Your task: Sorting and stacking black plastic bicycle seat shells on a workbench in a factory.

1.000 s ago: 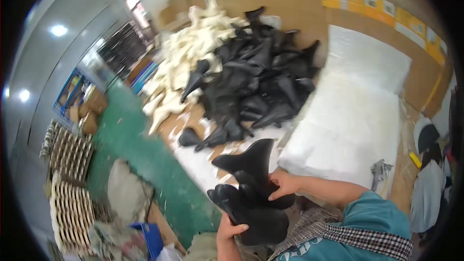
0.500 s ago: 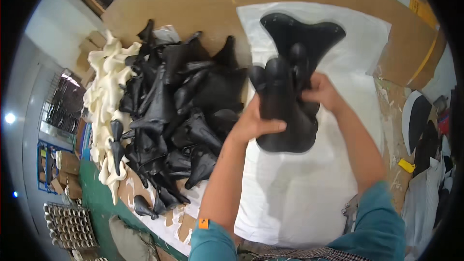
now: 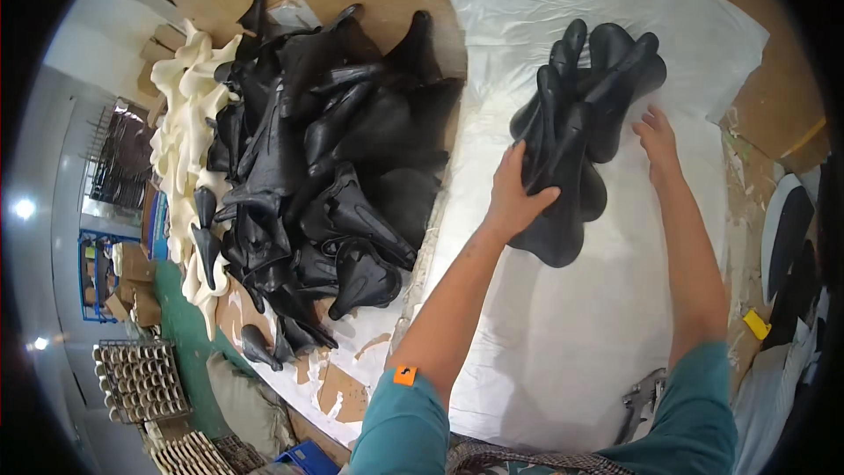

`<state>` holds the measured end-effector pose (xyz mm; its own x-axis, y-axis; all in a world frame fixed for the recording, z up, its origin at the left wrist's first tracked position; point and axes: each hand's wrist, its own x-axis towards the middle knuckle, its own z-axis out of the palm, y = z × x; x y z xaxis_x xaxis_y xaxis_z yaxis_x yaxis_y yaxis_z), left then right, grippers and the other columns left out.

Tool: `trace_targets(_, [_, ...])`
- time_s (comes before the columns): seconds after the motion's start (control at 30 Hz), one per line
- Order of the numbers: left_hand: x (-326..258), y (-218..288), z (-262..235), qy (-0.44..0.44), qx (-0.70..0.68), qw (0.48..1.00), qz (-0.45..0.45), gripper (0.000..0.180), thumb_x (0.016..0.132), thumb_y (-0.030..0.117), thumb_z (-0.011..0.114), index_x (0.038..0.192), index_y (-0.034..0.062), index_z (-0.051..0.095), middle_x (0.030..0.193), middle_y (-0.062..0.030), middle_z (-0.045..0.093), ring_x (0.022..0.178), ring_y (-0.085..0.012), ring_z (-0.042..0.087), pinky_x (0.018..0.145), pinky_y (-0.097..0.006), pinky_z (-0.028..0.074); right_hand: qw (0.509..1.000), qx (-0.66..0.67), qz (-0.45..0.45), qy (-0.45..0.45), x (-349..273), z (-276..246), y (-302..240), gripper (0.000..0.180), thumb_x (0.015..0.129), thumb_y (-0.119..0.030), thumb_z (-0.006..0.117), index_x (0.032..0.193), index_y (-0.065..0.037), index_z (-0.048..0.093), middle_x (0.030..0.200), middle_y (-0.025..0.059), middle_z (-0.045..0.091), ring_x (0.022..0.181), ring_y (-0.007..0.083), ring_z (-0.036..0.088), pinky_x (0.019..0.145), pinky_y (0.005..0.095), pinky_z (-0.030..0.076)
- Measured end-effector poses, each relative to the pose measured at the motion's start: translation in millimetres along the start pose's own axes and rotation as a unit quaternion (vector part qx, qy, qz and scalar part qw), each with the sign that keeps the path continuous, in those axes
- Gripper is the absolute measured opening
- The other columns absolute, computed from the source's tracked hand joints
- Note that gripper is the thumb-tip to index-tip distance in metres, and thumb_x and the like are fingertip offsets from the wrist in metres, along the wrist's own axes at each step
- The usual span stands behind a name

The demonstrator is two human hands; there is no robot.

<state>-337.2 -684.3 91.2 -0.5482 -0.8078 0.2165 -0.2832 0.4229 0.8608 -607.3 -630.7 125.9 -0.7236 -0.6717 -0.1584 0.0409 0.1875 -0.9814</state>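
Several black bicycle saddles (image 3: 570, 158) stand together in a cluster on a white sheet (image 3: 510, 334), noses up and wide ends spread outward. My left hand (image 3: 517, 193) grips the nearest saddle from its left side, thumb across the front and fingers partly hidden behind it. To the right of the cluster, my right hand (image 3: 657, 142) is apart from the saddles, fingers spread and holding nothing.
A large heap of black saddle-shaped pieces (image 3: 352, 132) lies left of the sheet, with cream saddle-shaped pieces (image 3: 186, 132) beyond. Near my right sleeve lies a dark metal tool (image 3: 640, 405). A yellow object (image 3: 756, 325) and dark pieces (image 3: 784, 229) sit at the right edge.
The saddles have moved away from me and to the right, onto the sheet. My right hand has let go and drawn off to the right. The view has shifted too.
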Motion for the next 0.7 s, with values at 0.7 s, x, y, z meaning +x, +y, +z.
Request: trace_targets(0.7, [-794.1,48.7,-60.3,0.64,-0.22,0.551,-0.489,0.025,0.078,0.008,0.062,0.102,0.0015,0.058,0.084,-0.0051,0.062,0.073,-0.0125,0.059,0.066,-0.026,0.048,0.576,-0.174,-0.163,-0.782,-640.3,154.9,91.4,0.016,0.081,0.003,0.053,0.096,0.002,0.058,0.08,0.0089,0.063,0.072,0.0135,0.06,0.066,0.0249,0.048])
